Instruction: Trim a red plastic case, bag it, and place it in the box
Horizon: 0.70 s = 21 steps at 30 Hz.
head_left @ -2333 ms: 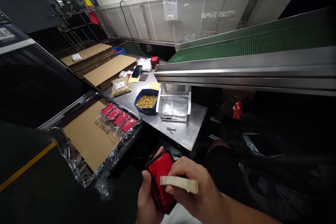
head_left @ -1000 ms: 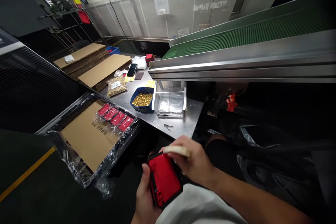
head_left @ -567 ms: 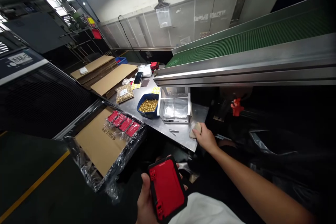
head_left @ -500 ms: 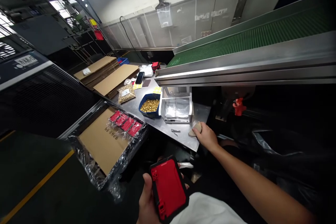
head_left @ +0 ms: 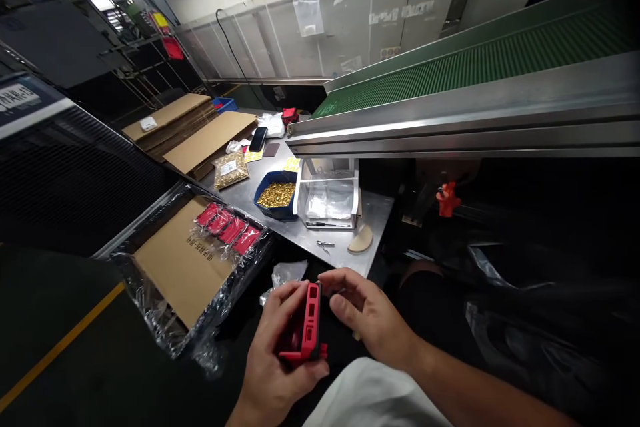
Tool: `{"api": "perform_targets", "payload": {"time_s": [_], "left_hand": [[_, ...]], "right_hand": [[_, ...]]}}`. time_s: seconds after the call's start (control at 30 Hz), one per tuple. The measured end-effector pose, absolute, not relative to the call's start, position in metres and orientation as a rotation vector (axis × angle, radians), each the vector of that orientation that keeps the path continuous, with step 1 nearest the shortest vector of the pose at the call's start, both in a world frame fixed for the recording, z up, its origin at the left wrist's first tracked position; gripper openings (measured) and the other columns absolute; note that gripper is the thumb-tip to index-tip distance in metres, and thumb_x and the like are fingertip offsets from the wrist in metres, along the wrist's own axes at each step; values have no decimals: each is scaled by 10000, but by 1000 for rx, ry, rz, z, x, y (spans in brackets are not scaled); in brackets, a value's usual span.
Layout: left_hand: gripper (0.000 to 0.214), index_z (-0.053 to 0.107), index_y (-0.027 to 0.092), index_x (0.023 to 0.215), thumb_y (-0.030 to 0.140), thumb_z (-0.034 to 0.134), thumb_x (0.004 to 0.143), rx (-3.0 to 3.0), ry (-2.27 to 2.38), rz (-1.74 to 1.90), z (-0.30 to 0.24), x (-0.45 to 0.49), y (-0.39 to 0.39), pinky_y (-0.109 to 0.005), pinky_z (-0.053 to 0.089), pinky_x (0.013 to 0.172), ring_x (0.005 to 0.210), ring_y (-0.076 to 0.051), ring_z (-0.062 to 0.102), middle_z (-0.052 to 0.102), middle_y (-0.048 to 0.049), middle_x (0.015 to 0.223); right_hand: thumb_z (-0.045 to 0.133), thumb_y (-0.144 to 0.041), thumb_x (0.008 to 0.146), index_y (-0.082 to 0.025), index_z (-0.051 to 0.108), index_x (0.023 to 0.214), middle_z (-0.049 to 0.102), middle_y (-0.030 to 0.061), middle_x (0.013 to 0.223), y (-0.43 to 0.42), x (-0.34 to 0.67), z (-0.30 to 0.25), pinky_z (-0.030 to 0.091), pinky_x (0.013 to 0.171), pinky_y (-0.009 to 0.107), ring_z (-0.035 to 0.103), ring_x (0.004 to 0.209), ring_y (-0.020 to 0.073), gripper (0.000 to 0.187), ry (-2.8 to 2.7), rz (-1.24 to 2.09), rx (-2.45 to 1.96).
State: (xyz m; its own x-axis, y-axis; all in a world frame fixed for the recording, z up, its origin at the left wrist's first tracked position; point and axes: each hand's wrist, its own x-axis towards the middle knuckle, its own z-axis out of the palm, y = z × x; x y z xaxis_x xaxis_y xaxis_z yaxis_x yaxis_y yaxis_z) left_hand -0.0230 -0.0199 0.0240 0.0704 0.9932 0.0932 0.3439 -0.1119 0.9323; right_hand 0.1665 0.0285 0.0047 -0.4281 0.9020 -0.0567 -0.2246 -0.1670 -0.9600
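My left hand (head_left: pixel 275 350) is closed around a red and black plastic case (head_left: pixel 311 320), turned edge-on so that rectangular slots show along its red side. My right hand (head_left: pixel 363 310) hovers just right of the case, fingers curved and thumb apart. Its fingertips come close to the case's upper edge; whether they touch it I cannot tell. On the metal table (head_left: pixel 337 260) lies a beige half-round piece (head_left: pixel 361 239), with a small metal tool (head_left: pixel 325 243) to its left. Crumpled clear plastic (head_left: pixel 289 273) shows behind my left hand.
A blue bin (head_left: pixel 273 210) of small brass parts stands beside a clear-fronted box (head_left: pixel 330 203). At left is a plastic-lined carton (head_left: pixel 175 280) with wrapped red parts (head_left: pixel 229 227). A green conveyor (head_left: pixel 440 73) rises to the right. Cardboard sheets (head_left: pixel 210 143) lie behind.
My right hand has let go of the beige half-round piece and come back to the case. My left hand has turned the case from its flat red face to its slotted edge.
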Motion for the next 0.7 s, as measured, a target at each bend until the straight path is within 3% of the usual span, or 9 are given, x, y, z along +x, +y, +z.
{"api": "perform_targets", "payload": {"time_s": [0.17, 0.3, 0.37, 0.47, 0.53, 0.67, 0.7], "left_hand": [[672, 598, 287, 1312, 569, 752, 722, 1658, 1356, 1056, 29, -20, -19, -455, 441, 1039, 1234, -392, 469, 491, -130, 1333], [724, 600, 272, 1320, 587, 766, 690, 1697, 1335, 1060, 30, -21, -24, -480, 470, 996, 1190, -417, 494, 507, -157, 1300], [741, 599, 278, 1323, 607, 766, 680, 1719, 1332, 1061, 31, -21, -27, -486, 464, 1007, 1187, -421, 500, 509, -162, 1301], [754, 602, 270, 1324, 603, 777, 670, 1753, 1348, 1063, 32, -19, -31, -491, 436, 1047, 1197, -425, 502, 512, -170, 1305], [757, 600, 263, 1325, 596, 780, 670, 1775, 1350, 1064, 32, -17, -33, -484, 434, 1054, 1195, -419, 507, 513, -170, 1301], [712, 603, 289, 1318, 548, 787, 682, 1748, 1385, 1084, 32, -15, -35, -454, 479, 1001, 1188, -405, 516, 509, -152, 1299], [710, 603, 286, 1318, 552, 783, 684, 1752, 1383, 1084, 32, -14, -36, -457, 478, 1000, 1187, -409, 514, 512, -154, 1298]], "right_hand": [[827, -405, 721, -223, 554, 1231, 624, 76, 1209, 21, 174, 20, 463, 1051, 426, 590, 1125, 226, 607, -1331, 1768, -729], [894, -364, 625, -241, 543, 1220, 609, 54, 1180, 21, 176, 22, 477, 1028, 414, 589, 1100, 223, 702, -1358, 1794, -742], [869, -361, 670, -232, 554, 1192, 614, 51, 1157, 20, 176, 24, 479, 1018, 406, 593, 1079, 213, 623, -1328, 1836, -710], [689, -394, 862, -207, 596, 1109, 614, 65, 1150, 18, 177, 25, 495, 968, 377, 596, 1058, 193, 324, -1194, 1909, -670], [598, -411, 921, -203, 605, 1084, 609, 68, 1148, 18, 179, 27, 497, 947, 363, 596, 1051, 187, 265, -1183, 1897, -685], [839, -389, 701, -234, 561, 1183, 595, 57, 1188, 15, 181, 31, 475, 994, 375, 586, 1080, 218, 577, -1400, 1766, -719], [846, -385, 690, -234, 570, 1173, 599, 55, 1181, 15, 180, 31, 477, 987, 371, 587, 1073, 217, 576, -1412, 1744, -730]]}}
